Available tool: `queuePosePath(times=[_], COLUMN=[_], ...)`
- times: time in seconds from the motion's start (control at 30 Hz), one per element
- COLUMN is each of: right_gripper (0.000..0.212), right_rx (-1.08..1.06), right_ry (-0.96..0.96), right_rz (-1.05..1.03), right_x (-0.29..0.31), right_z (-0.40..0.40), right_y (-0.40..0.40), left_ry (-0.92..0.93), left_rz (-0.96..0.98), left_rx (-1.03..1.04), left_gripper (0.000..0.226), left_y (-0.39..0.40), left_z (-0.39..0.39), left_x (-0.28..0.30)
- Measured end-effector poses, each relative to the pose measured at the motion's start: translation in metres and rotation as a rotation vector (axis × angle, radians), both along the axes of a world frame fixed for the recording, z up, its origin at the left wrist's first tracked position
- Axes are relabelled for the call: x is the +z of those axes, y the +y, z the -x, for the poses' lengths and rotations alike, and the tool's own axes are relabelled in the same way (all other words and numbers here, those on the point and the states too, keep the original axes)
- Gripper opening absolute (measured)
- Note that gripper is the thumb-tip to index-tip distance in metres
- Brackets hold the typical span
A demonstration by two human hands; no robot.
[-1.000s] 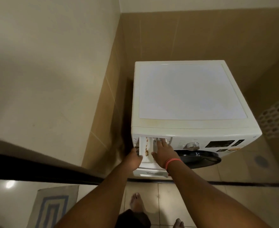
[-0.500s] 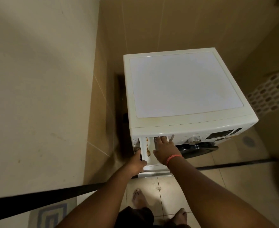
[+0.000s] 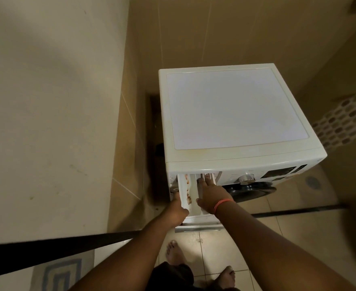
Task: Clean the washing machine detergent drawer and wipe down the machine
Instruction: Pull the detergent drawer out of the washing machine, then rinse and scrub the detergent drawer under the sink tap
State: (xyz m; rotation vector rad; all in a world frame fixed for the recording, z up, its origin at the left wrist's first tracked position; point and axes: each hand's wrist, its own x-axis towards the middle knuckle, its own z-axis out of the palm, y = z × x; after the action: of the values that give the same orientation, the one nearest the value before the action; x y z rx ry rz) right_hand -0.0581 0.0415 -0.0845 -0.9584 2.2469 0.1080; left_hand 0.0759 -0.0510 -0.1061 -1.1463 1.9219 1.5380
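1. Step in hand, by the look of it: freeing the detergent drawer (image 3: pixel 190 193) from the washing machine (image 3: pixel 231 114). Cleaning and wiping not yet begun; no cloth anywhere in view.
2. Drawer pulled well out of its slot at the top left of the machine front, jutting toward the camera above the tiled floor (image 3: pixel 210 248). Brown, rusty residue along the left compartment; front panel of the drawer at the near end, below both wrists.
3. Left hand (image 3: pixel 178 211) at the drawer's left side wall, fingers curled round its edge, gripping it near the front.
4. Right hand (image 3: pixel 211 197) laid palm down over the drawer's right compartments, fingers (image 3: pixel 204 181) straight and stretched back toward the slot, tips at the rear insert. Likely pressing a release tab there, though too small to tell for sure. Orange band at the wrist.
5. Both forearms extended forward and downward, nearly parallel, close on either side of the drawer.
6. Next move calls for: steady downward press at the rear while drawing the drawer straight out with the left grip, level, to avoid jamming the runners or spilling residue on the floor.
7. Control dial (image 3: pixel 245 179) and dark door (image 3: pixel 254 191) just right of the drawer, untouched.
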Motion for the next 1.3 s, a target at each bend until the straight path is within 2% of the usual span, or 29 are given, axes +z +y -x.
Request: queuePosePath(times=[0.23,0.47,0.67,0.87,1.1,1.2,1.3], right_gripper=[0.078,0.077,0.075,0.076,0.076,0.075,0.073], right_rx=[0.004,0.102,0.111,0.099,-0.11,-0.327,-0.599], right_ry=[-0.001,0.015,-0.08,-0.084,-0.082,-0.119,-0.275], right_rz=[0.028,0.097,0.219,0.316,0.476,0.588,0.734], right_x=[0.004,-0.002,0.006,0.009,0.026,0.033,0.04], right_z=[-0.021,-0.038,-0.034,-0.035,-0.023,-0.008,0.009], right_y=[0.031,0.069,0.112,0.164,0.236,0.269,0.301], left_ry=[-0.038,-0.035,-0.068,-0.05,-0.001,0.035,0.054], left_rz=[0.028,0.066,0.058,0.098,0.1,0.115,0.094], left_rx=[0.0,-0.016,0.097,0.132,0.059,-0.004,-0.08], left_gripper=[0.082,0.076,0.074,0.066,0.07,0.064,0.058], left_y=[0.026,0.051,0.088,0.131,0.18,0.199,0.218], left_z=[-0.016,-0.033,-0.037,-0.04,-0.016,0.01,0.042], left_x=[0.005,0.011,0.024,0.037,0.053,0.058,0.067])
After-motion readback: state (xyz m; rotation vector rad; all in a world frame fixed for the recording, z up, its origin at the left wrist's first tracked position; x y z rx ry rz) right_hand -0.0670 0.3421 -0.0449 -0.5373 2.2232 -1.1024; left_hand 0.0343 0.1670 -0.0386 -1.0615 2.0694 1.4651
